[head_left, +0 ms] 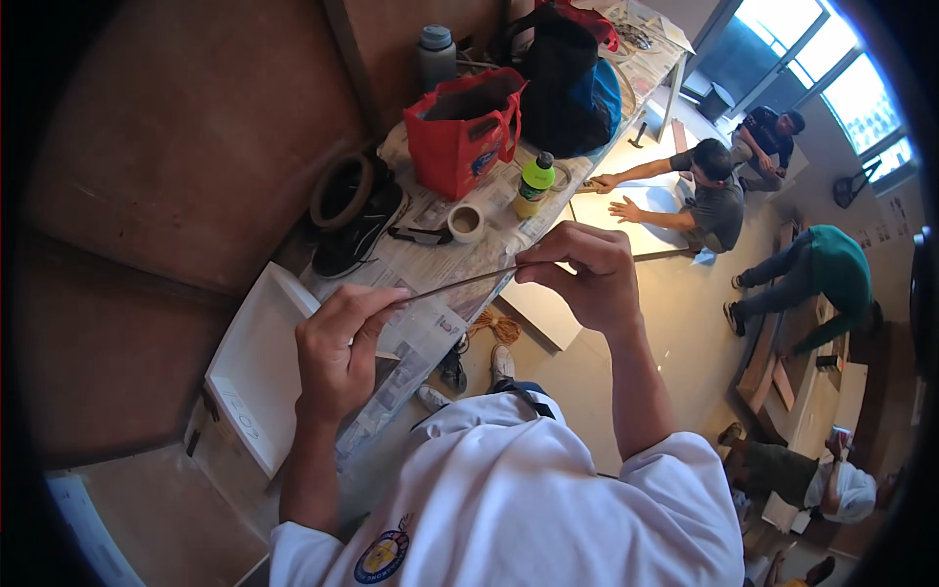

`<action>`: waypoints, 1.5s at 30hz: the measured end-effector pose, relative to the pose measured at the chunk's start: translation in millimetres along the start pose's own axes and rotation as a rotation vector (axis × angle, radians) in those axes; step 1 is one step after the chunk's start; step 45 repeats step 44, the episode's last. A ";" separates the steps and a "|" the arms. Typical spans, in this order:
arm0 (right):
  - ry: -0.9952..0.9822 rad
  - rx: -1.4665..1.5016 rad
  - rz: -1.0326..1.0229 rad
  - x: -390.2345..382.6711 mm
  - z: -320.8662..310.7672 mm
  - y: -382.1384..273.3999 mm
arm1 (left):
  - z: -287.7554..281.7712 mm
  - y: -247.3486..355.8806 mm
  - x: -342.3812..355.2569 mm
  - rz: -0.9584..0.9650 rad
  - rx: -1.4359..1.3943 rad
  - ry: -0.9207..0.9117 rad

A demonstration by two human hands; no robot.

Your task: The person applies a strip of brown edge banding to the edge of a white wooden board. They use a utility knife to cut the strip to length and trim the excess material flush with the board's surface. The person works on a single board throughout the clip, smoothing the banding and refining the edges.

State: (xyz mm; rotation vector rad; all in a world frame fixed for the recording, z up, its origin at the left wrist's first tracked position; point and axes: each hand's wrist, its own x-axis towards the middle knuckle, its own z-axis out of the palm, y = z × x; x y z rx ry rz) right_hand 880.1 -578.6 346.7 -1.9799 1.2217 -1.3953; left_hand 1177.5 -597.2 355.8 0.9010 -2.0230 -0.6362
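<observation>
A thin, dark brown strip (462, 283), slightly bowed, stretches between my two hands over the table edge. My left hand (335, 350) pinches its left end between thumb and fingers. The other end is pinched by my right hand (593, 276), raised a little higher. What the strip is made of cannot be told. Beyond it, on the newspaper-covered table (396, 259), stand a small white cup (466, 223) and a green-labelled bottle (534, 184) with a dark cap. A dark clamp-like tool (419, 235) lies beside the cup.
A red bag (460, 137), a grey-blue flask (436, 59) and a dark backpack (562, 83) stand farther back. Black shoes (357, 230) and a white tray (259, 367) are at left. Orange cord (499, 326) lies below the table edge. Several people work at right, one kneeling (719, 196).
</observation>
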 end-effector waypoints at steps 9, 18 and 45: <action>0.111 -0.208 -0.060 -9.8 12.3 -30.8 | 3.2 2.0 -16.4 0.170 0.137 0.099; -0.249 -0.661 -0.097 -8.7 33.7 -73.6 | 10.7 18.5 -13.1 0.146 0.094 -0.006; -0.171 -0.735 0.514 -54.5 89.0 -31.4 | 90.9 -17.1 10.7 -0.062 0.182 -0.024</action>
